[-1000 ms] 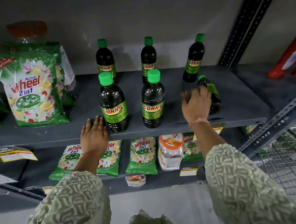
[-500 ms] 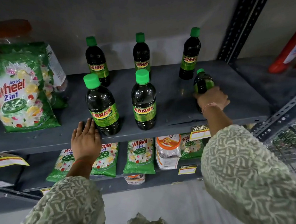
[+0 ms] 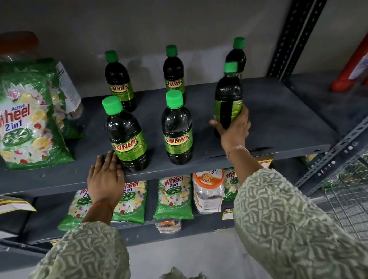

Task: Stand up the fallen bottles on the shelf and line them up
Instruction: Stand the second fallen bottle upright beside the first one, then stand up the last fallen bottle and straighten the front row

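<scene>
Several dark SUNNY bottles with green caps stand on the grey shelf (image 3: 275,120). Three stand at the back: left (image 3: 119,83), middle (image 3: 173,73) and right (image 3: 237,56). Two stand at the front: left (image 3: 125,135) and middle (image 3: 177,129). My right hand (image 3: 232,128) grips the lower half of a sixth bottle (image 3: 228,97), holding it upright at the front right, its label turned away. My left hand (image 3: 106,177) lies flat on the shelf's front edge, fingers apart, touching the base of the front left bottle.
A green Wheel detergent bag (image 3: 25,124) stands at the shelf's left, a jar behind it. More Wheel bags (image 3: 174,196) and a plastic jar (image 3: 208,190) fill the lower shelf. A perforated upright (image 3: 290,27) and a wire basket (image 3: 361,203) are to the right, red containers (image 3: 360,61) beyond.
My right hand has closed on the fallen bottle at the right and raised it from lying to upright. My left hand has stayed on the shelf edge.
</scene>
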The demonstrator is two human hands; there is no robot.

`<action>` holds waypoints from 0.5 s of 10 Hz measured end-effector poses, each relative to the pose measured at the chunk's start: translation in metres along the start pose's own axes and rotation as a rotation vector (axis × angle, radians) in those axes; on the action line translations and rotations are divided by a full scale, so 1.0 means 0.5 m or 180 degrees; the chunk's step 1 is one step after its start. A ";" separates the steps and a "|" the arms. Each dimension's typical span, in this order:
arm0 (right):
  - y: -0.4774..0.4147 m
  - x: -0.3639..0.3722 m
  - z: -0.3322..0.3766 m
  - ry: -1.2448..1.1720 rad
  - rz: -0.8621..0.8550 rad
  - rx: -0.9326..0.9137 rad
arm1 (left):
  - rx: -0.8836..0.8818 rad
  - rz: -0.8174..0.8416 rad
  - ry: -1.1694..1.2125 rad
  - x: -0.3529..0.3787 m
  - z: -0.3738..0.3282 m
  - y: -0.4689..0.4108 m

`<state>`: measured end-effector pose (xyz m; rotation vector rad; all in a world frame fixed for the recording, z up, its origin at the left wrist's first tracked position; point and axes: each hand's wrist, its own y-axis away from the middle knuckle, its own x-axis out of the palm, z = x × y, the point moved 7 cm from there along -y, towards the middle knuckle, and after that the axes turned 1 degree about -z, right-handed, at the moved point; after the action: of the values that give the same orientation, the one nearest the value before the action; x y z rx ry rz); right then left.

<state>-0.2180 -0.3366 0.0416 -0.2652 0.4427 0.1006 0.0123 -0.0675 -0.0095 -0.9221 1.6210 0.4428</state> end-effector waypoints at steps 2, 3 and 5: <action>0.010 0.013 -0.014 -0.0419 0.0211 0.0123 | 0.0032 0.0039 0.0010 0.001 0.002 0.000; 0.013 0.012 -0.010 -0.0119 0.0094 0.0028 | 0.0039 0.0081 -0.0050 0.002 0.004 0.000; 0.014 0.003 -0.024 -0.0330 -0.0024 0.0125 | 0.0032 0.0055 -0.0021 -0.001 -0.001 0.002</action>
<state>-0.2229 -0.3333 0.0289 -0.2219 0.3402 0.0978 0.0114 -0.0669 -0.0089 -0.8987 1.6250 0.4489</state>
